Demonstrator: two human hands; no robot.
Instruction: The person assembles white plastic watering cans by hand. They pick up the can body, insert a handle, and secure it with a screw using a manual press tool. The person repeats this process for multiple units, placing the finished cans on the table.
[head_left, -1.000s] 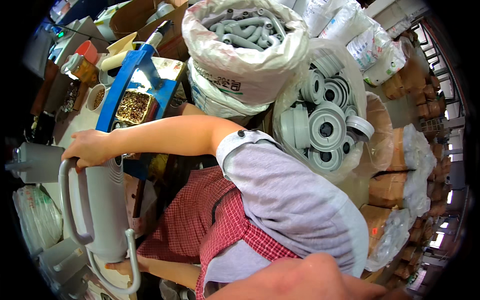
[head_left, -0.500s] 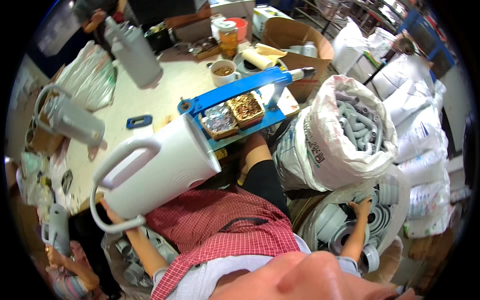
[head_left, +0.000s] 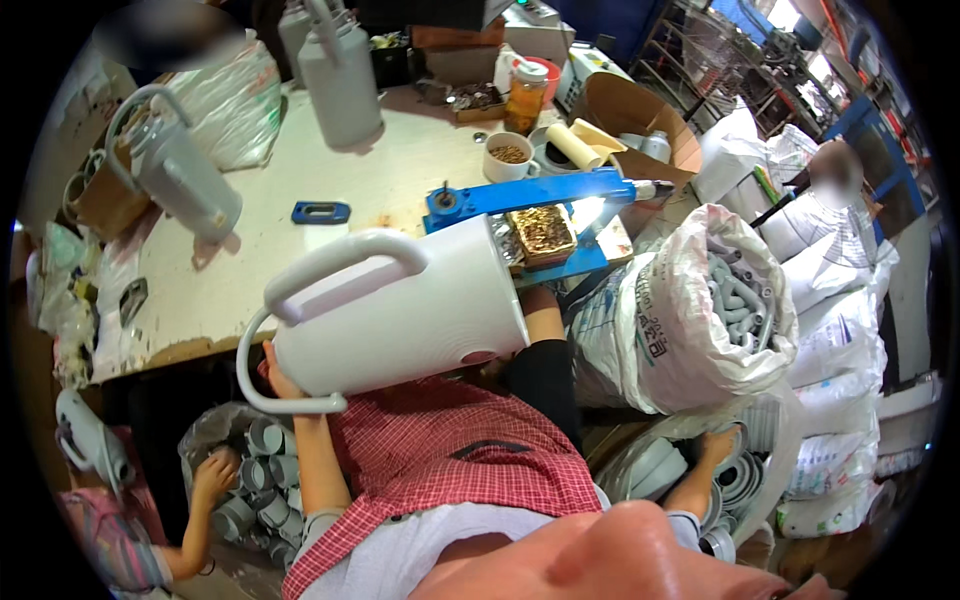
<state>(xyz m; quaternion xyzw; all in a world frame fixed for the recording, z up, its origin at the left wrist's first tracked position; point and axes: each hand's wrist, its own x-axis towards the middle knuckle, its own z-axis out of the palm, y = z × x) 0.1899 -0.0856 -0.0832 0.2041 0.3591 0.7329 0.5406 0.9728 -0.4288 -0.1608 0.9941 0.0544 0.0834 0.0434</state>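
My left hand (head_left: pixel 283 378) curls under pale-grey pitcher (head_left: pixel 410 325) | handle (head_left: pixel 345 243) attached | my right hand (head_left: pixel 718 445) among grey rings (head_left: pixel 742 482), grip unclear | no ring visible on pitcher

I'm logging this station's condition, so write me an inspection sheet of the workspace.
Surface: cream table, stained, front edge worn.
Job's things: large grey jug, tilted, its handle on the upper side; round grey parts in a clear bag.
Clutter: blue flat tool, white cup of small pieces, amber jar; blue frame near the table's edge.
Hands: left hand holds the jug at its base; right hand is in the bag, its grip unclear.
Cables: nothing seen.
Surroundings: white sack of curved grey tubes to the right; a co-worker's hand at grey cylindrical parts to the left.
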